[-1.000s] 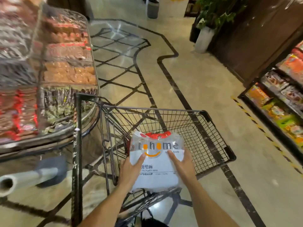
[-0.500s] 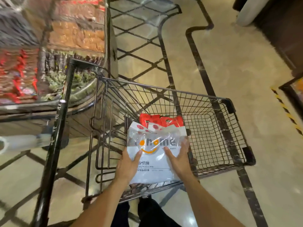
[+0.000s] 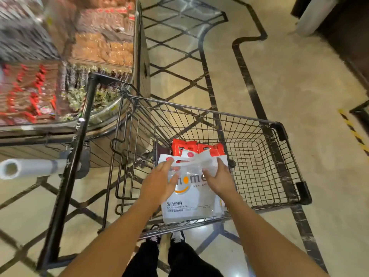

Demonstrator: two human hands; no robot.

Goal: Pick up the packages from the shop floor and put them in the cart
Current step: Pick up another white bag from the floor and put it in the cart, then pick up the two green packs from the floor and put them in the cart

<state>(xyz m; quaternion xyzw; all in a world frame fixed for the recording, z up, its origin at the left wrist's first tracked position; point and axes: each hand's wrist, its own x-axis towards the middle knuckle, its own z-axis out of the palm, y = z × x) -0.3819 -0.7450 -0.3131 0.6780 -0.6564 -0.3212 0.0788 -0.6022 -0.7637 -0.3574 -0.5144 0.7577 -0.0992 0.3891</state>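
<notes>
A white and clear plastic package [image 3: 189,204] with an orange smile logo lies in the near end of the black wire cart [image 3: 199,109]. My left hand [image 3: 159,180] rests flat on its upper left part, fingers stretched toward the top edge. On the package's upper right corner lies my right hand [image 3: 219,175], with its thumb spread. Just beyond the package, red packets [image 3: 183,145] lie on the cart's bottom. The rest of the basket holds nothing.
A snack display stand [image 3: 30,96] presses close on the cart's left, with a roll of plastic bags [image 3: 30,168] below it. The cart's black handle bar [image 3: 79,146] runs down the left. Yellow-black floor tape [image 3: 353,132] and a shelf corner [image 3: 361,114] lie right.
The package went down from the cart's rim into the basket and now lies on the bottom. Both hands slid from its sides up onto its top. The view tilted downward.
</notes>
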